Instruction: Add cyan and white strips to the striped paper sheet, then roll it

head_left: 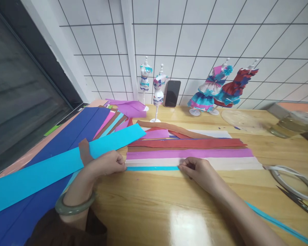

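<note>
A narrow bright-blue paper strip (152, 168) lies along the front edge of a white crepe-paper band (154, 162). At its left end, my left hand (109, 162) is closed in a pinch, with a green bangle (75, 206) on the wrist. My right hand (199, 169) pinches the strip farther right, thumb and index finger together. Behind the white band lie a purple band (190, 153) and a red band (187, 142). A wide blue paper strip (41, 167) runs diagonally past my left hand, with a brown paper piece (85, 152) across it.
Two dress forms (158, 89) and a phone (172, 93) stand by the tiled wall; two dressed forms (204, 89) are farther right. Tape rolls (294, 181), scissors (297, 201), a loose blue strip (279, 222) and a glass vessel (292, 124) occupy the right side. Dark-blue paper (66, 143) covers the left.
</note>
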A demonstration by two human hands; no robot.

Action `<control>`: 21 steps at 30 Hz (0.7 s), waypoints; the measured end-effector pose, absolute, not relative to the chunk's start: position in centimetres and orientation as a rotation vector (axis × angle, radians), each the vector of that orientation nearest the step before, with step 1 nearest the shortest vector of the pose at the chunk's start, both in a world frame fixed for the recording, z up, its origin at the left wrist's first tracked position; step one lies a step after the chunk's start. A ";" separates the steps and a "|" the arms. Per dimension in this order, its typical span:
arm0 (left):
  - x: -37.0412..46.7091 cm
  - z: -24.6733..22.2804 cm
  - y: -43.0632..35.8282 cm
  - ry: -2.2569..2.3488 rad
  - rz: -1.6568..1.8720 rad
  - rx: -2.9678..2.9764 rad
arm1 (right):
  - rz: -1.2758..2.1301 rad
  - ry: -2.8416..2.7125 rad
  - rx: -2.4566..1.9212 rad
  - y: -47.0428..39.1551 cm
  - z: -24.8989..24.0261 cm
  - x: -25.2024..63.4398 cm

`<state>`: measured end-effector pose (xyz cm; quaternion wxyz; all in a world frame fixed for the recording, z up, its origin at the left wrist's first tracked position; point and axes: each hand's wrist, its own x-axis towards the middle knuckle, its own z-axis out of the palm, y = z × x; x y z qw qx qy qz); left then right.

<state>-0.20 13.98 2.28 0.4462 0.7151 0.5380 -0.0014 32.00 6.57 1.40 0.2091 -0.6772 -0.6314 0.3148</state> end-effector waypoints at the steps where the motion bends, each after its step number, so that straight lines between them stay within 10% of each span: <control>1: -0.2 2.2 14.0 1.332 0.004 1.761 | 0.876 -1.756 -1.881 6.6 1.4 32.0; 21: 0.3 3.4 14.0 1.521 -0.203 1.713 | 0.838 -1.760 -1.851 6.6 1.8 31.7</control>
